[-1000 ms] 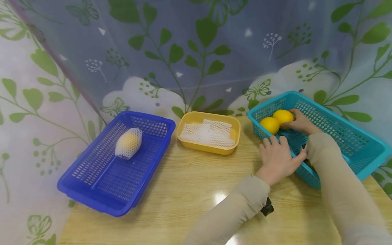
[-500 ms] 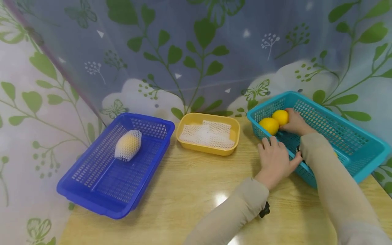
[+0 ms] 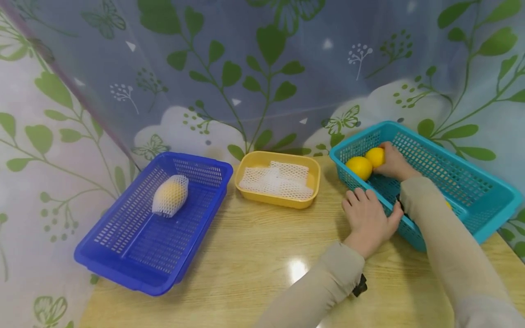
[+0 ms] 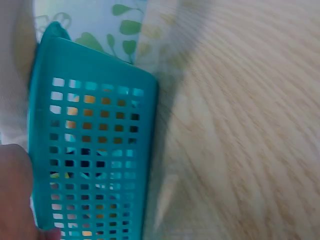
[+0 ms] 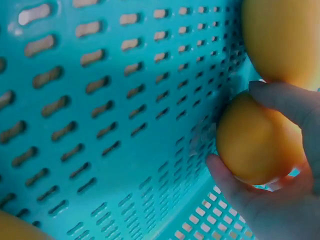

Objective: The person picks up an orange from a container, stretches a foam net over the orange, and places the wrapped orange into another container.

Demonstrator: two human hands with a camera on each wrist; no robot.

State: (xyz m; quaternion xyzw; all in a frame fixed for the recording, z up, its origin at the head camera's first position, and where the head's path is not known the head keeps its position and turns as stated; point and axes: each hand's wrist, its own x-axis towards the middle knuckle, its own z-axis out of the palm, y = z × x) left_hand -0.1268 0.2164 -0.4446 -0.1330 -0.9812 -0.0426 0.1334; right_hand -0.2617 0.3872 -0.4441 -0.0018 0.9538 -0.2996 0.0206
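Note:
In the teal basket [image 3: 484, 180], my right hand [image 3: 395, 163] grips a round yellow fruit [image 3: 375, 157] with thumb and fingers on either side of it. Close to it sits a second yellow fruit [image 3: 359, 168], partly visible above the held fruit in the right wrist view. My right forearm nearly covers more yellow fruit [image 3: 448, 205] in the same basket. My left hand [image 3: 367, 223] is at the basket's near long side, its fingers loosely extended. Its thumb reaches over the rim [image 4: 37, 120], seen in the left wrist view.
On the left stands a blue basket [image 3: 135, 269] with a yellow fruit in a white foam net [image 3: 170, 196]. Between the baskets, a small yellow tray [image 3: 279, 200] holds white foam nets [image 3: 275, 180]. A patterned cloth [image 3: 246, 68] hangs behind the wooden table [image 3: 246, 255].
My right hand has shifted slightly left with the yellow fruit, closer to the other fruit. My left hand has dropped slightly toward me along the basket's side.

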